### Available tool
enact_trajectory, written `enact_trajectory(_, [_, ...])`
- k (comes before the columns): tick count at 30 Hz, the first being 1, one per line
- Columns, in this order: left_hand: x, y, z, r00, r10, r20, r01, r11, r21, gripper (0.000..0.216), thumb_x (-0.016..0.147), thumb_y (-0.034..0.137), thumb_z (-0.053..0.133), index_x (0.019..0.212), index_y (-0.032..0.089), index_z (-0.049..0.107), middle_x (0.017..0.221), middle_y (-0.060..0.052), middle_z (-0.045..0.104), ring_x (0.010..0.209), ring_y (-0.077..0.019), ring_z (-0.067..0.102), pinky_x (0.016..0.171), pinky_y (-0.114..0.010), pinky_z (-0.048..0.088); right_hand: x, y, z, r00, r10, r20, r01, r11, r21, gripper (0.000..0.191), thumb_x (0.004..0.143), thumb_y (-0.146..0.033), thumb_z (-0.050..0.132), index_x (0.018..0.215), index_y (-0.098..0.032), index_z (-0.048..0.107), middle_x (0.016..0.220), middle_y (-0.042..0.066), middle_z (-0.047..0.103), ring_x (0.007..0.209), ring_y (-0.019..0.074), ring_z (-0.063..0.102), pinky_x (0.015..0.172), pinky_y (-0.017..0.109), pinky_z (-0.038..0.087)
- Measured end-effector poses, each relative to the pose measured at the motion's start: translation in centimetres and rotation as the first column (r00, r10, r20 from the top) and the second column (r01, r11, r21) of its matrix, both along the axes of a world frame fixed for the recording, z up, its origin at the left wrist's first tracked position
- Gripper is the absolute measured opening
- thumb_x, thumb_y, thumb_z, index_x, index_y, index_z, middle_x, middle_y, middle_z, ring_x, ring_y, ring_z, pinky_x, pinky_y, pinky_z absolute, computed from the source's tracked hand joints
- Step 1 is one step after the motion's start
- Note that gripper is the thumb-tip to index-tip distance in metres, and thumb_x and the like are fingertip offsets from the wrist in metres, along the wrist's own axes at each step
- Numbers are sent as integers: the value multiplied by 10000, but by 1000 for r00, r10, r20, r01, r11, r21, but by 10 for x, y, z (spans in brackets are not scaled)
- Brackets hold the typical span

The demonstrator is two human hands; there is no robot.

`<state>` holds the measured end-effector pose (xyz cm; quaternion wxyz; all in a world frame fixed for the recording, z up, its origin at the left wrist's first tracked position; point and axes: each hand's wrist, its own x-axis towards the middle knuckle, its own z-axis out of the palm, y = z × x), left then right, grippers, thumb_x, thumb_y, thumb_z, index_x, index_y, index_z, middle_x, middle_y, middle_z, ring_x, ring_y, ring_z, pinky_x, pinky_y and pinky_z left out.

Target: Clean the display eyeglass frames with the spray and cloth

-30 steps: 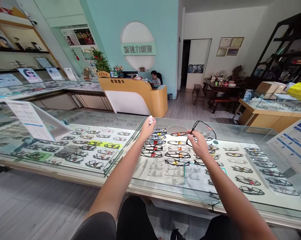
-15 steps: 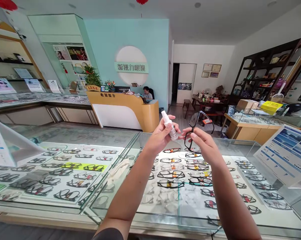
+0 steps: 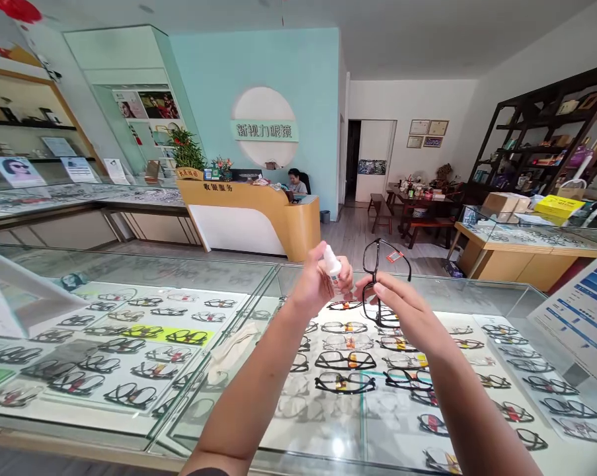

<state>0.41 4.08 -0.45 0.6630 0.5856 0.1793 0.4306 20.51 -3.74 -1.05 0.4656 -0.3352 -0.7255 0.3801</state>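
Observation:
A small white spray bottle point(image 3: 332, 263) stands upright in my left hand point(image 3: 314, 283), whose fingers are wrapped round it with the thumb near the nozzle. My right hand point(image 3: 402, 301) pinches a pair of black-framed eyeglasses point(image 3: 376, 256) by the bridge. The glasses are turned on end, one lens above the other, and an orange-red tag hangs on the upper lens. Bottle and glasses are close together but apart, above the glass display case point(image 3: 338, 443). Inside that case lie rows of eyeglasses point(image 3: 345, 360).
A pale cloth point(image 3: 233, 350) lies on the glass top left of my forearm. Printed stands point(image 3: 588, 317) rise at right and a folded white card point(image 3: 28, 297) at left. Beyond is a wooden service counter point(image 3: 301, 225) with a person point(image 3: 297, 182) seated behind it.
My left hand has tilted the bottle more upright, with the thumb moved up beside the nozzle. My right hand has turned the glasses so they stand straighter on end. The view has shifted slightly.

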Motion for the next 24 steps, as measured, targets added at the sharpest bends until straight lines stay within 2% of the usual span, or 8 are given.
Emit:
enact_trajectory(3, [7,7,-11,966,202,-162,-179,974,141,677,905,819,485,677,196,620,606,-26,529,583,-164,511,601,-319,435,-1,4,-2,1000,7,10,-7,1000,-11,350,1122,-468,467,1180,-259,741,1072,54,711,1035,231,632,959,369,502])
enact_trajectory(5, [11,11,-18,943,253,-215,-211,957,201,635,920,781,500,688,200,604,605,-21,553,577,-161,527,597,-311,430,-2,5,-2,1000,10,18,-9,1000,-9,345,1123,-458,462,1156,-255,740,1063,52,704,1026,228,625,961,365,502])
enact_trajectory(9, [17,14,-25,954,207,-216,-164,966,201,607,949,751,477,683,210,543,549,-6,537,553,-163,545,611,-313,438,-4,5,-2,999,18,40,-18,1000,-3,337,1124,-441,455,1088,-252,732,1084,49,704,1025,222,615,968,355,498])
enact_trajectory(16, [16,12,-24,965,201,-170,-170,969,182,624,943,783,468,722,207,564,573,12,514,550,-148,522,616,-304,426,-5,1,0,1000,15,24,-14,1000,-28,345,1116,-460,469,1158,-262,749,1109,60,716,1037,231,630,969,369,527])
enact_trajectory(20, [15,6,-18,948,264,-179,-224,950,218,670,946,808,446,694,201,575,629,-16,562,609,-155,540,629,-302,405,-1,6,-1,998,-10,-59,8,999,-40,351,1102,-472,490,1179,-245,746,1105,67,738,1047,239,660,959,374,539])
enact_trajectory(24, [18,2,-17,934,258,-247,-191,945,267,680,955,807,431,703,200,609,634,-23,557,601,-163,497,610,-319,379,3,19,-10,978,-104,-181,99,994,-39,373,1084,-512,498,1189,-246,737,1123,78,759,1047,256,691,943,388,564])
